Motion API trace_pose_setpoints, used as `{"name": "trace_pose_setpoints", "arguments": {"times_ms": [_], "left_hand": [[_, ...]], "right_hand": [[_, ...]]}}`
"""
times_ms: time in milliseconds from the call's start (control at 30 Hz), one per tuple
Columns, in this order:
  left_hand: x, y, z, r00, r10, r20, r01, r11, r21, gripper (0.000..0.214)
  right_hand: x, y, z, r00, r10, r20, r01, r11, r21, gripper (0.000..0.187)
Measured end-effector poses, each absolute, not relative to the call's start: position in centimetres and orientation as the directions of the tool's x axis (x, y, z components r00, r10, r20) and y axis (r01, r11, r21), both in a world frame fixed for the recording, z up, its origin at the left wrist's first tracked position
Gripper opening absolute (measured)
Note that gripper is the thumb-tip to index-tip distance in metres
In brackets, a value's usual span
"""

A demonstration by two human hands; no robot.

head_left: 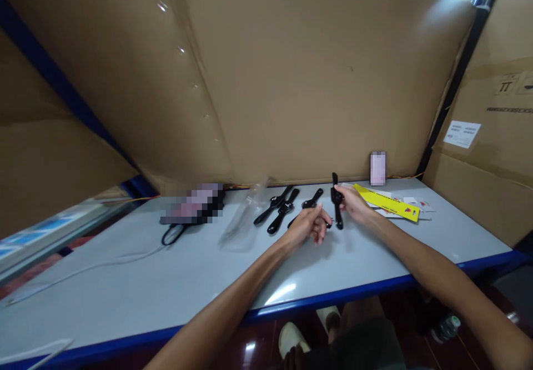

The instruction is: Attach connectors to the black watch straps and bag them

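Note:
My right hand grips a black spokeshave by its middle, its two handles pointing up and down just over the table. My left hand is to the left of it, fingers curled; a small dark piece shows at the fingertips, too small to name. Behind and left of that hand lie more black spokeshaves on the white table. One of them is partly covered by my left hand.
Left of the tools lie clear plastic bags and a blurred device with a cable. Yellow card strips and papers lie right. A phone leans on the cardboard wall. A bottle is on the floor.

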State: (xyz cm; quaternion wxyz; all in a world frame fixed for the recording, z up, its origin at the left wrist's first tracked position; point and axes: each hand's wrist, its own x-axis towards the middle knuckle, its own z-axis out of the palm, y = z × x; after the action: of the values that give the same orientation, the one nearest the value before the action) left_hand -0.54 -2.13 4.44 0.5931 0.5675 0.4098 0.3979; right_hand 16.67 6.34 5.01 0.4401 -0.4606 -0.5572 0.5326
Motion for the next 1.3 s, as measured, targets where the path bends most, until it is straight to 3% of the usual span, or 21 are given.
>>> {"name": "trace_pose_setpoints", "arguments": {"times_ms": [67, 133, 200, 300, 400, 600, 700, 833, 1033, 1133, 1200, 1267, 1300], "left_hand": [[-0.9, -1.6, 4.5, 0.182, 0.980, 0.077, 0.027, -0.083, 0.996, 0.058], [-1.5, -1.2, 4.4, 0.008, 0.982, 0.188, 0.172, -0.187, 0.967, 0.053], [-2.2, -1.0, 4.2, -0.093, 0.948, 0.305, 0.399, -0.245, 0.883, 0.046], [-2.9, -1.1, 4.0, -0.086, 0.901, 0.425, 0.716, -0.241, 0.655, 0.027], [-3.1, -1.3, 4.0, -0.028, 0.911, 0.412, 0.882, -0.171, 0.439, 0.024], [-3.2, -0.8, 3.4, 0.043, 0.951, 0.305, 0.988, -0.087, 0.131, 0.031], [-3.4, -0.7, 3.0, 0.080, 0.965, 0.248, 0.993, -0.099, 0.066, 0.031], [-3.4, -0.9, 3.0, 0.023, 0.983, 0.181, 0.993, -0.044, 0.112, 0.028], [-3.6, -0.8, 2.9, -0.019, 0.990, 0.143, 0.979, -0.011, 0.205, 0.028], [-3.9, -0.5, 3.0, -0.100, 0.970, 0.220, 0.919, 0.005, 0.395, 0.019], [-3.9, -0.3, 3.2, -0.157, 0.960, 0.230, 0.735, -0.042, 0.677, 0.011], [-3.7, -0.2, 3.6, -0.136, 0.983, 0.121, 0.338, -0.069, 0.939, 0.013], [-3.5, -0.2, 3.8, -0.080, 0.996, 0.044, 0.111, -0.035, 0.993, 0.019]], "right_hand": [[18.2, 8.1, 5.4, -0.082, 0.992, 0.098, 0.327, 0.120, -0.937, 0.030], [19.8, 9.5, 5.7, -0.065, 0.981, 0.185, 0.661, 0.181, -0.728, 0.029], [21.0, 10.4, 5.5, -0.059, 0.977, 0.206, 0.806, 0.168, -0.567, 0.023], [21.4, 10.4, 4.6, -0.069, 0.977, 0.201, 0.873, 0.157, -0.462, 0.016], [20.8, 9.6, 3.7, -0.120, 0.971, 0.206, 0.916, 0.188, -0.354, 0.017], [20.4, 8.9, 3.8, -0.193, 0.961, 0.199, 0.953, 0.232, -0.195, 0.024], [20.4, 8.7, 4.4, -0.188, 0.959, 0.211, 0.960, 0.225, -0.167, 0.026], [19.7, 7.9, 5.2, -0.186, 0.943, 0.275, 0.957, 0.237, -0.165, 0.029], [17.8, 6.1, 5.4, -0.301, 0.891, 0.341, 0.906, 0.378, -0.189, 0.027], [17.3, 5.6, 5.4, -0.324, 0.875, 0.360, 0.883, 0.416, -0.217, 0.027], [17.1, 5.3, 5.3, -0.325, 0.864, 0.384, 0.865, 0.436, -0.248, 0.027], [17.0, 5.0, 5.3, -0.324, 0.854, 0.407, 0.846, 0.454, -0.279, 0.026], [16.9, 4.9, 5.3, -0.327, 0.849, 0.414, 0.836, 0.464, -0.293, 0.025]]}}
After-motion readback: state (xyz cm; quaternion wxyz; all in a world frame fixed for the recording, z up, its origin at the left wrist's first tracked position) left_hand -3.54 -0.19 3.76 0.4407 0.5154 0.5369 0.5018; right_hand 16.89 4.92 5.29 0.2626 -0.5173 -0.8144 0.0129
